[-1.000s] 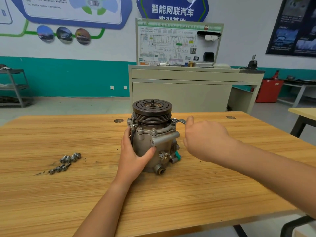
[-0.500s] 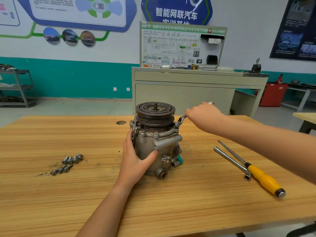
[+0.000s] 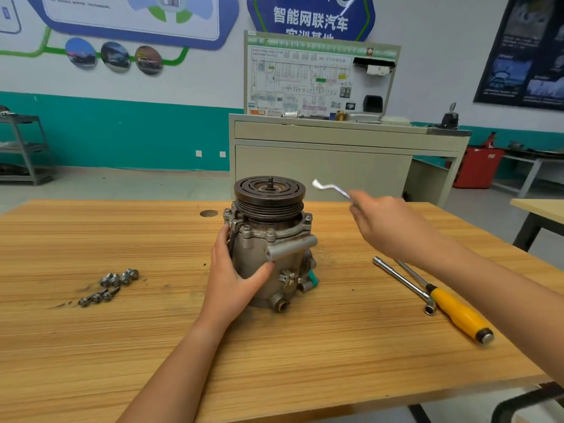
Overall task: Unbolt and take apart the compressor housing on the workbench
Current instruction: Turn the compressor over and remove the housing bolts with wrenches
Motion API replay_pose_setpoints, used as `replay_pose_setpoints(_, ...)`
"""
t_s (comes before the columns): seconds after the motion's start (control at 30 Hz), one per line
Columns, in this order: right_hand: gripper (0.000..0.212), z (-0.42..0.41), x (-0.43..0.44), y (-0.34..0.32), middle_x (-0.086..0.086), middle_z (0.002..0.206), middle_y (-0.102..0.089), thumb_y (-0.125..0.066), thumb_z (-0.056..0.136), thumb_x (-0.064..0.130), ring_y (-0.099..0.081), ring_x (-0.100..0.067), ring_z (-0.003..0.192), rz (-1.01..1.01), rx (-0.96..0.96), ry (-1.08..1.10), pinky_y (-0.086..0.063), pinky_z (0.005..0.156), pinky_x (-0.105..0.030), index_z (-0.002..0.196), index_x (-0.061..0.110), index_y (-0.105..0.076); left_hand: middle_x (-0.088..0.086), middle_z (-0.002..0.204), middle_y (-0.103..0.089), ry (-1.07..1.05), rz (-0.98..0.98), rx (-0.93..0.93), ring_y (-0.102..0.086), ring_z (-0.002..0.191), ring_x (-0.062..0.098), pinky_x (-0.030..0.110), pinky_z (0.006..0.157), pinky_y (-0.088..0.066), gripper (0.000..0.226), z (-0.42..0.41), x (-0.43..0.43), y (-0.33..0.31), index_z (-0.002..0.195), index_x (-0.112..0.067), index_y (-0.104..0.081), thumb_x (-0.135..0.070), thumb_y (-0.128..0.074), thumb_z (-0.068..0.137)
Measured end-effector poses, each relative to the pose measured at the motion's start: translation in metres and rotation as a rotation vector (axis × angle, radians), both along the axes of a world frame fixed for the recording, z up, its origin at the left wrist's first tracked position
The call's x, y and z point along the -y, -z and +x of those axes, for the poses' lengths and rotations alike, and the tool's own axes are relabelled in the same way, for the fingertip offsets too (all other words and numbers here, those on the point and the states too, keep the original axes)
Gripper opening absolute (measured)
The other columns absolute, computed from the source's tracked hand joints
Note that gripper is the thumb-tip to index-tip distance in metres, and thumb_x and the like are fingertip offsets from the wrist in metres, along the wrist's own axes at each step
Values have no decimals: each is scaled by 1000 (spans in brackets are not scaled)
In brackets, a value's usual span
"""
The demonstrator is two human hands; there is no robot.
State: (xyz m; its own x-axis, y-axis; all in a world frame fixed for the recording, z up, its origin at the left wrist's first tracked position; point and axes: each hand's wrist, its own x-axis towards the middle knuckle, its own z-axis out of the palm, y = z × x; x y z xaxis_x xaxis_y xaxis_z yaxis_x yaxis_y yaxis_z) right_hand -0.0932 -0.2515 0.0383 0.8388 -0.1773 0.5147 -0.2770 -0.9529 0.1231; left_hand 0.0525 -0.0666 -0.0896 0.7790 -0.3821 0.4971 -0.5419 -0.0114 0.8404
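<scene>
Your left hand (image 3: 232, 277) wraps the left side of the one compressor (image 3: 274, 257), a grey cast-metal cylinder with a dark grooved pulley on top, upright on the wood-grain desk (image 3: 274, 361). Your right hand (image 3: 387, 222), raised right of the pulley and clear of it, grips one shiny cranked wrench (image 3: 331, 188). Under that hand lie two tools: a steel socket bar (image 3: 399, 279) and a yellow-handled driver (image 3: 457, 312). Left of your left hand sit two clusters of loose bolts (image 3: 122, 277).
</scene>
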Motion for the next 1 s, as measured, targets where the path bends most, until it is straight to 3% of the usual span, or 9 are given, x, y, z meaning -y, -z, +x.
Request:
replay_pose_setpoints(0.17,30,-8,-26,-3,7,63,-37,-36,97,14,-35,-9,55,-98,-252,150,-25,43,-22,125,22,-42,-12,147,-27,-6,0,1,-26,136,3,27,111,-26,98,0,1,0,148,-28,-16,-30,-78,72)
replay_pose_setpoints(0.33,24,2,-66,-20,2,65,-31,-44,92,5,-40,-15,63,-236,-457,247,-36,51,-27,114,11,-50,-14,147,-25,-4,-3,-6,-25,136,2,26,110,-25,100,0,0,0,149,-30,-14,-34,-77,71)
replay_pose_setpoints(0.43,12,12,-90,-29,-2,65,-32,-49,90,6,-38,-20,65,-317,-561,263,-39,57,-29,97,14,-52,-10,151,-25,-2,-10,-8,-25,138,3,27,111,-25,100,0,1,1,149,-28,-15,-33,-78,71)
replay_pose_setpoints(0.5,11,12,-89,-31,-2,68,-37,-46,91,7,-37,-20,64,-348,-582,265,-38,57,-29,98,14,-52,-9,151,-25,2,-11,-7,-25,138,4,28,112,-25,100,0,1,1,149,-27,-15,-33,-78,71)
replay_pose_setpoints(0.6,22,5,-69,-32,-1,71,-41,-39,94,5,-38,-18,61,-379,-581,282,-31,46,-27,112,9,-52,-11,150,-26,3,-12,-2,-25,137,3,25,110,-25,99,1,1,1,149,-27,-17,-31,-78,72)
replay_pose_setpoints(0.7,21,14,-45,-36,0,65,-40,-39,95,6,-37,-15,54,-524,-607,301,-28,43,-24,110,8,-53,-15,145,-27,-4,-24,-3,-25,135,-1,21,108,-23,97,1,2,3,148,-27,-18,-29,-78,72)
replay_pose_setpoints(0.8,21,44,-16,-37,-4,85,-57,-41,94,6,-54,-21,73,-529,-586,222,-41,57,-28,110,9,-55,-17,146,-25,-4,-26,-6,-24,133,-5,16,105,-22,98,1,1,4,148,-31,-17,-33,-77,71)
replay_pose_setpoints(0.9,27,77,6,-24,-8,111,-62,-40,94,3,-56,-25,103,-413,-407,-2,-47,86,-34,119,8,-51,-13,149,-27,-6,-25,-2,-25,136,-1,20,107,-24,97,3,1,4,148,-27,-19,-34,-77,71)
replay_pose_setpoints(1.0,33,88,16,-7,-8,115,-62,-40,94,4,-54,-26,106,-190,-169,-147,-45,81,-34,124,11,-52,-15,147,-27,0,-25,-1,-25,135,-2,21,108,-24,98,3,1,4,148,-29,-18,-33,-78,71)
